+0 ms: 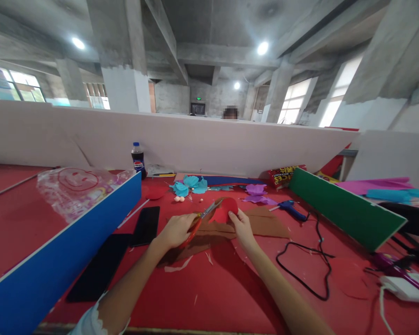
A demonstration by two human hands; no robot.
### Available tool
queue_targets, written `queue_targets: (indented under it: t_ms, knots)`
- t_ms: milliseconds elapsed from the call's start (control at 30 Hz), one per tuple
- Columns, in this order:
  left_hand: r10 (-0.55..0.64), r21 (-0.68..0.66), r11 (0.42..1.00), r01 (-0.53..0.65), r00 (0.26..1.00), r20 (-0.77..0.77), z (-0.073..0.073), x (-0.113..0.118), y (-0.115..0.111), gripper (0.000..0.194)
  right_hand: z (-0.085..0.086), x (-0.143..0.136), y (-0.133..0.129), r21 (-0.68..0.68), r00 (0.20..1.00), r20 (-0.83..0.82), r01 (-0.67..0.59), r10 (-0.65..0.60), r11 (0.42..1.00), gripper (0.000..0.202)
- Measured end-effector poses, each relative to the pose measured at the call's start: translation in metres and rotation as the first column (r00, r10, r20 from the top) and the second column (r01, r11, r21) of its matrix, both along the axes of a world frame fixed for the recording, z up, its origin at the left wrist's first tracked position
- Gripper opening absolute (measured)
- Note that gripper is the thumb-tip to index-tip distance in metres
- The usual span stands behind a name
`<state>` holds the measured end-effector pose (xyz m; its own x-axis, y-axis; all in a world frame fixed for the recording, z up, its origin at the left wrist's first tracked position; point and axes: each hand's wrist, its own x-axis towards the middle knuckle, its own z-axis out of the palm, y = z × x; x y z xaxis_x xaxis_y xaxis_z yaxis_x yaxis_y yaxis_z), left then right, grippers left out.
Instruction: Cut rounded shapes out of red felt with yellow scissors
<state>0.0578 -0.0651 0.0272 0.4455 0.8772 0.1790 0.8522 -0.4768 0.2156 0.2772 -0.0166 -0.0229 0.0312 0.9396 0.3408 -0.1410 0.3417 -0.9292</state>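
Our red desk point(195, 302) is a mess. We've got the left grip point(177, 230) wrapped round scissors point(209, 209), right grip point(242, 225) pinching red paper point(230, 204) midway between front and back edges. Its curve seems trimmed; what's left, we can't tell. Blue petals point(190, 180) near the back edge look shaped already.

Scissors point(208, 211) are held between a phone point(145, 226), left, and glue gun point(294, 211), right — a bottle point(138, 161) is set behind.
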Motion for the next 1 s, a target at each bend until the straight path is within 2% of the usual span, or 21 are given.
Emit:
queue_targets:
  t_ms: [233, 367, 533, 700, 1000]
  knots:
    - [0.043, 0.004, 0.999, -0.043, 0.997, -0.065, -0.0058, -0.0006, 0.0039, 0.024, -0.0007, -0.0001, -0.001, -0.008, 1.0, -0.019, -0.013, 0.012, 1.0, 0.031]
    - [0.044, 0.001, 0.999, -0.044, 0.996, -0.08, -0.007, -0.0007, 0.0042, 0.029, -0.0009, -0.0002, -0.0013, -0.035, 1.0, -0.018, -0.007, 0.006, 0.999, 0.03]
    - [0.03, -0.02, 0.999, -0.03, 0.999, -0.023, -0.0028, 0.0, 0.0005, 0.04, -0.0024, 0.0009, 0.0004, 0.006, 1.0, 0.03, -0.01, 0.01, 1.0, 0.028]
    - [0.064, -0.053, 0.996, -0.066, 0.997, -0.04, -0.0007, 0.002, -0.001, 0.041, -0.0025, 0.0004, 0.0001, 0.036, 0.997, 0.078, -0.013, 0.01, 0.999, 0.025]
    - [0.079, -0.029, 0.996, -0.081, 0.995, -0.068, -0.0034, 0.0019, 0.0006, 0.039, -0.0021, -0.0022, -0.0007, 0.027, 0.995, 0.095, -0.039, 0.036, 0.999, 0.027]
